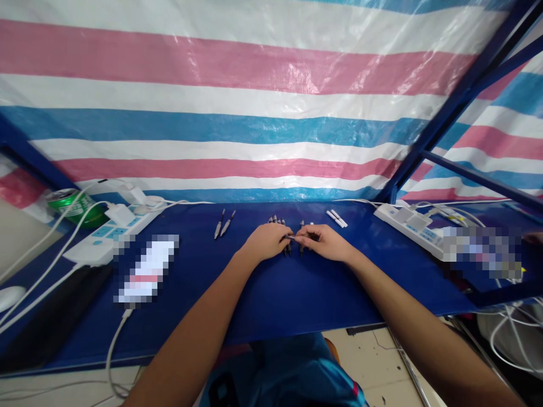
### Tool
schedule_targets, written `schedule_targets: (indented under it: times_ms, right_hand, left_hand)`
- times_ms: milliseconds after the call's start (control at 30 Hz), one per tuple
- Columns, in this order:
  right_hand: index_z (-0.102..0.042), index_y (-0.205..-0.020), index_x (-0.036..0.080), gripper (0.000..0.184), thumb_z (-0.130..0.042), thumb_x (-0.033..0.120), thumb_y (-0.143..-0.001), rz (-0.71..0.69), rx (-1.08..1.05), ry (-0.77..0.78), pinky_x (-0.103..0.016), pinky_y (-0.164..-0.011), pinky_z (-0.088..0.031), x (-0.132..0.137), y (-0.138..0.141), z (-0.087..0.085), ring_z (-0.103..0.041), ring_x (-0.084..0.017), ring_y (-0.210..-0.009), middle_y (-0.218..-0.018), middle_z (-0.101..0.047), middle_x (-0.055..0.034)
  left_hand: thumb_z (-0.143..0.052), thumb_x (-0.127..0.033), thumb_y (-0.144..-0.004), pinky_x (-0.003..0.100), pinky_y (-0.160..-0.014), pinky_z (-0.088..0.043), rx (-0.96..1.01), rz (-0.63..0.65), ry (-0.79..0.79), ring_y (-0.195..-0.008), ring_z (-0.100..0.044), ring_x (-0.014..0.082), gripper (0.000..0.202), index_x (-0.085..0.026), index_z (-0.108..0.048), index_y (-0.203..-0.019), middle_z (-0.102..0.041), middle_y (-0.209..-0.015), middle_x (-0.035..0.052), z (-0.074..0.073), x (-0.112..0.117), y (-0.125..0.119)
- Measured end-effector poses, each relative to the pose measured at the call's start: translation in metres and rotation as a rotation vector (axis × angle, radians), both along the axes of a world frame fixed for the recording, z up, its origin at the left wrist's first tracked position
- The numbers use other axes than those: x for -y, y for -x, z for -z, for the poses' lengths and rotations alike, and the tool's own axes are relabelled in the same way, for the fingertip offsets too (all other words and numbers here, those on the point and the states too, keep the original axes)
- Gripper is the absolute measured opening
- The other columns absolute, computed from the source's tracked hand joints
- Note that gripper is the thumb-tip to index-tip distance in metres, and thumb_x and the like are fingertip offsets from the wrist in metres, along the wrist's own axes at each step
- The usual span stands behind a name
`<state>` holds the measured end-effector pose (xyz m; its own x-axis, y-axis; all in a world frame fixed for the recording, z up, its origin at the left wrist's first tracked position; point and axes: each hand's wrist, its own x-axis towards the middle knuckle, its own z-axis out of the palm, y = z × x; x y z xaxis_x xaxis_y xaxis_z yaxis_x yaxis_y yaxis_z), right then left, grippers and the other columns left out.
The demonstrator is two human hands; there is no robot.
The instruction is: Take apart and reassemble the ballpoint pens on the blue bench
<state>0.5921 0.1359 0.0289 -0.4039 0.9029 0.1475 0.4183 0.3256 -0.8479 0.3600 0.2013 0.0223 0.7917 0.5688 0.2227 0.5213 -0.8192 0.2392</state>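
My left hand (266, 240) and my right hand (324, 242) meet at the middle of the blue tabletop (263, 294). Their fingertips pinch a slim dark pen part (291, 237) between them, though the fingers hide most of it. Several dark pens (278, 221) lie just behind and under my hands, partly covered. Farther left rest two dark pens (223, 223) side by side. Two white tubes (336, 218) lie behind my right hand.
White power strips (114, 237) (407, 229) with plugs and cables sit at both sides. A pixelated phone-like object (146, 271) lies left of my hands. A green can (76, 206) stands at the far left. A striped tarp (212, 113) hangs behind the table.
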Motion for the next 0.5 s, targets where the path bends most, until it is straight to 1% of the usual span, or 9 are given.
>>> schedule_targets:
  times_ms: [167, 367, 500]
  right_hand:
    - [-0.076, -0.106, 0.021, 0.034, -0.065, 0.053, -0.100, -0.001, -0.007, 0.004, -0.030, -0.068, -0.052, -0.0008, -0.0004, 0.0010, -0.068, -0.018, -0.074, -0.082, -0.076, -0.0032]
    - [-0.076, -0.104, 0.021, 0.036, -0.064, 0.055, -0.100, 0.019, 0.020, -0.016, -0.030, -0.066, -0.050, -0.0013, -0.0003, 0.0015, -0.064, -0.017, -0.069, -0.081, -0.075, -0.0027]
    - [-0.076, -0.105, 0.021, 0.036, -0.064, 0.054, -0.101, 0.024, 0.026, -0.021, -0.030, -0.067, -0.050, -0.0014, -0.0004, 0.0032, -0.065, -0.018, -0.071, -0.082, -0.075, -0.0031]
  left_hand:
    - [-0.058, -0.024, -0.100, 0.035, -0.082, -0.054, -0.013, -0.007, -0.008, -0.098, -0.072, 0.0245, 0.015, -0.022, -0.072, -0.104, -0.077, -0.104, 0.0061, -0.0012, 0.0005, -0.0005]
    - [-0.057, -0.024, -0.100, 0.034, -0.082, -0.055, -0.010, -0.017, 0.001, -0.098, -0.072, 0.0242, 0.016, -0.023, -0.073, -0.103, -0.077, -0.103, 0.0061, 0.0002, 0.0002, -0.0002]
    - [-0.057, -0.024, -0.100, 0.035, -0.083, -0.055, -0.009, -0.012, 0.000, -0.099, -0.072, 0.0251, 0.016, -0.022, -0.073, -0.104, -0.077, -0.104, 0.0069, 0.0010, 0.0000, 0.0000]
